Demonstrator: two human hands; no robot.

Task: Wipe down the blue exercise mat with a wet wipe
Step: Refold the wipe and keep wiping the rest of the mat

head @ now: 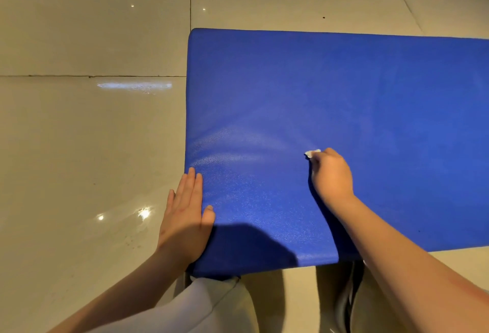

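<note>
Clearly the wiping step is in hand: the right hand, fingers curled round a small crumpled white wet wipe, presses it on the flat textured blue exercise mat, which lies on the glossy beige tiled floor. At eight o'clock the left hand, fingers straight, steadies the mat's edge. Damp streaks lie toward nine o'clock; next strokes should probably cover the dry twelve-to-three o'clock area.

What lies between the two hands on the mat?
Only bare mat, with faint shiny streaks, between the left hand and the right hand gripping the wipe; head view.
</note>
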